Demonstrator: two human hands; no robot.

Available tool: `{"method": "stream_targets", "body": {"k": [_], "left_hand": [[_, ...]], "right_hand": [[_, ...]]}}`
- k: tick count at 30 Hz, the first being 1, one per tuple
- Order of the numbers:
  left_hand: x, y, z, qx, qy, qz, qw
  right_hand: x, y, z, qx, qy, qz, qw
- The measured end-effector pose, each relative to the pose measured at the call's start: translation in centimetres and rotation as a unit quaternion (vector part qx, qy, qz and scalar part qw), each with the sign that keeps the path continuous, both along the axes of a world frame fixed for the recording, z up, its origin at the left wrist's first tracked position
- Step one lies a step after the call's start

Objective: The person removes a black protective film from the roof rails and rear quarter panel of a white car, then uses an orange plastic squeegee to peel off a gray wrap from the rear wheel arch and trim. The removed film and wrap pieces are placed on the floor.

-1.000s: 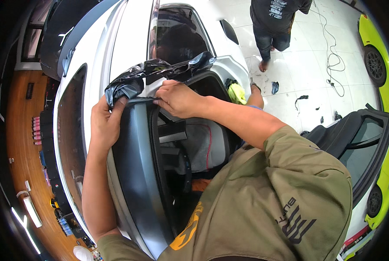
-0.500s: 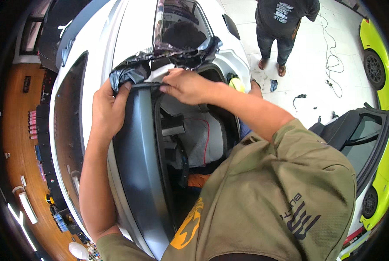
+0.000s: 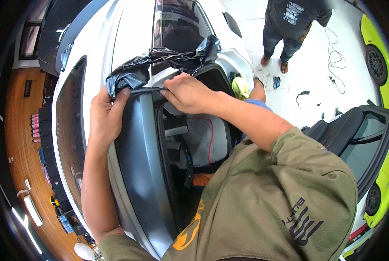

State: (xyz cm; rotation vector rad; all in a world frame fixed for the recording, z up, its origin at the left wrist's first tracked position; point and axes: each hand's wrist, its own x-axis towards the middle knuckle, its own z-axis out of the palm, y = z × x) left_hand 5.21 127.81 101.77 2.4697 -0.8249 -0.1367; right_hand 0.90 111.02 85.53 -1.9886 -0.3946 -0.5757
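My left hand (image 3: 105, 115) is closed at the corner of a blue-grey body panel (image 3: 140, 143), its thumb pressed on bunched glossy blue-grey film (image 3: 133, 77); some of its fingers are hidden behind the film. From that thumb a narrow dark strip (image 3: 146, 90) runs across the panel's end to my right hand (image 3: 188, 92), which pinches its other end. Whether the strip is film or rubber trim I cannot tell. Crumpled dark film (image 3: 207, 50) continues beyond both hands, along the bottom of a car window (image 3: 183, 24).
Right of the panel lies the open cabin of the white car (image 3: 131, 26), with a grey seat (image 3: 207, 143). A person (image 3: 292, 26) stands on the white floor near a cable (image 3: 336, 65) and film scraps (image 3: 276, 82). A yellow-green car (image 3: 383, 174) is at the right.
The dark strip shows more plainly between my hands, and my right hand has shifted slightly right and nearer. The view has moved a little; the standing person appears further right.
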Motion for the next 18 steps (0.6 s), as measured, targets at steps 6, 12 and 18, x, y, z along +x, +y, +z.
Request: {"method": "stream_targets", "body": {"k": [6,12,18], "left_hand": [[-0.7,-0.3,0.3,0.015,-0.005,-0.020,1.000],[-1.6,-0.7,0.7,0.030,-0.022,-0.004,0.999],[-1.8,-1.0,0.0,-0.043,0.015,0.031,0.998]], "right_hand": [[-1.8,0.1,0.7,-0.016,0.091,0.012,0.996],[-0.5,-3.4,-0.7,-0.002,0.034,0.117,0.993],[2.6,-4.4,-4.6,-0.015,-0.013,0.062,0.998]]}}
